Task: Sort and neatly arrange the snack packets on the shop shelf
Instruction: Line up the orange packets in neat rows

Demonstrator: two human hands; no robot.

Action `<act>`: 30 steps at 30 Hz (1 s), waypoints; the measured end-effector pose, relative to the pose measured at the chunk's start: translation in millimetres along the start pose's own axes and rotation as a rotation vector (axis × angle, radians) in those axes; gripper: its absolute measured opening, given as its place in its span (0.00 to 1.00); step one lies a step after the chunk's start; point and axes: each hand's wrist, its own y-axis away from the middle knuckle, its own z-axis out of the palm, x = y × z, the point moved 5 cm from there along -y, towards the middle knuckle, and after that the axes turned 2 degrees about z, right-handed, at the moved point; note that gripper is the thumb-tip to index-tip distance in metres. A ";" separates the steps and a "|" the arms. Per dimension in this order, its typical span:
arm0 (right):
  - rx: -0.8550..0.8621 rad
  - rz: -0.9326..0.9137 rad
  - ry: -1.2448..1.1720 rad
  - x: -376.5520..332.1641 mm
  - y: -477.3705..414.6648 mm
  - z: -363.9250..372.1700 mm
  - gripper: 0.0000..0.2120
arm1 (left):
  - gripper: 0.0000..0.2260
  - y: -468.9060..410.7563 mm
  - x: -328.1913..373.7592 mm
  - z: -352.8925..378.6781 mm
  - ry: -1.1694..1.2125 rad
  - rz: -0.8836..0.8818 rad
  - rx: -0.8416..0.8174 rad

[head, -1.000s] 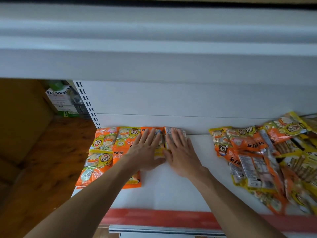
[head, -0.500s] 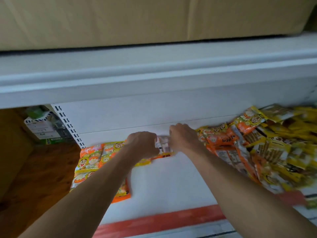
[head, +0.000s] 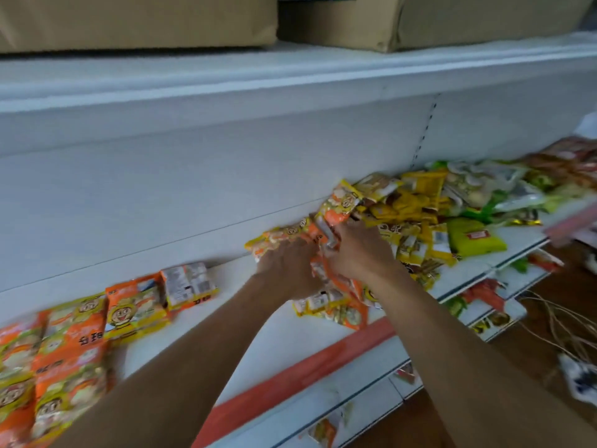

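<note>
— Both busy?
— Yes: my left grip (head: pixel 287 263) and right grip (head: pixel 358 250) curl round orange packets (head: pixel 339 205) in the two o'clock pile (head: pixel 416 205). Next, I reckon, lift them clear and square them onto the eight o'clock row (head: pixel 129 308).

Shop: white shelf (head: pixel 290 344) of snack packets (head: pixel 420 202)

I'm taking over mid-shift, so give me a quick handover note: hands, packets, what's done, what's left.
Left hand and right hand each grip orange packets at the edge of the mixed pile.
Done: a row of such packets lies flat at the left of the shelf.
Left: add the gripped ones to the row, then sort the rest of the pile.
</note>
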 end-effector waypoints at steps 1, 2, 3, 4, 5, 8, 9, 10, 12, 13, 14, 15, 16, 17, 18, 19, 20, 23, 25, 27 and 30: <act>-0.056 0.015 -0.034 8.3 3.5 7.6 0.25 | 0.28 -3.0 6.3 10.0 0.025 -0.001 -0.045; -0.107 0.020 -0.059 13.3 7.0 16.5 0.26 | 0.29 -5.1 9.9 19.6 0.018 -0.011 -0.081; -0.134 0.012 -0.059 16.2 10.0 25.4 0.25 | 0.29 -6.7 11.5 28.0 -0.016 -0.019 -0.093; -0.128 -0.002 -0.041 18.3 13.3 32.6 0.24 | 0.29 -7.6 12.1 34.4 -0.056 -0.021 -0.082; -0.094 -0.016 -0.029 20.0 15.5 37.5 0.22 | 0.29 -7.8 12.4 38.3 -0.078 -0.018 -0.053; 0.054 -0.041 -0.088 25.0 15.7 40.1 0.15 | 0.29 -4.9 10.7 43.2 -0.034 -0.007 0.033; 0.092 -0.052 -0.107 25.8 14.4 38.9 0.13 | 0.29 -3.2 9.0 43.6 -0.016 -0.006 0.046; 0.119 -0.062 -0.124 26.6 12.8 37.5 0.12 | 0.29 -1.4 7.0 43.4 -0.007 -0.013 0.056; 0.147 -0.080 -0.164 26.5 9.3 33.9 0.13 | 0.29 2.7 3.3 40.9 -0.002 -0.036 0.090; 0.159 -0.088 -0.185 25.4 7.5 31.7 0.13 | 0.29 4.9 1.6 38.8 0.000 -0.045 0.122; 0.174 -0.096 -0.204 23.9 6.3 29.3 0.12 | 0.28 7.4 -0.3 35.9 0.006 -0.055 0.163; 0.189 -0.106 -0.217 22.1 4.9 26.8 0.11 | 0.26 10.6 -2.9 32.4 0.017 -0.068 0.205; 0.202 -0.121 -0.225 20.1 3.6 23.4 0.09 | 0.24 13.9 -6.2 28.5 0.033 -0.083 0.243; 0.217 -0.140 -0.236 17.9 2.4 18.9 0.09 | 0.22 17.4 -10.8 25.0 0.063 -0.099 0.269; 0.240 -0.159 -0.254 15.7 1.4 13.0 0.09 | 0.22 20.9 -16.5 21.9 0.121 -0.121 0.279; 0.270 -0.181 -0.285 12.8 1.4 5.8 0.09 | 0.22 25.4 -22.8 19.0 0.205 -0.147 0.281; 0.310 -0.206 -0.329 8.2 1.9 -1.9 0.10 | 0.23 30.6 -29.7 15.7 0.299 -0.173 0.284; 0.416 -0.301 -0.575 -17.6 12.0 -23.7 0.11 | 0.24 52.3 -57.4 2.4 0.494 -0.221 0.291; 0.388 -0.310 -0.875 -41.0 21.2 -26.1 0.10 | 0.24 72.9 -82.4 -6.2 0.593 -0.252 0.264; 0.249 -0.218 -1.230 -66.7 29.4 -12.9 0.08 | 0.25 99.5 -111.6 -10.5 0.627 -0.317 0.237; -0.033 0.004 -1.606 -104.6 46.1 29.7 0.05 | 0.25 143.4 -148.1 -6.8 0.754 -0.410 0.221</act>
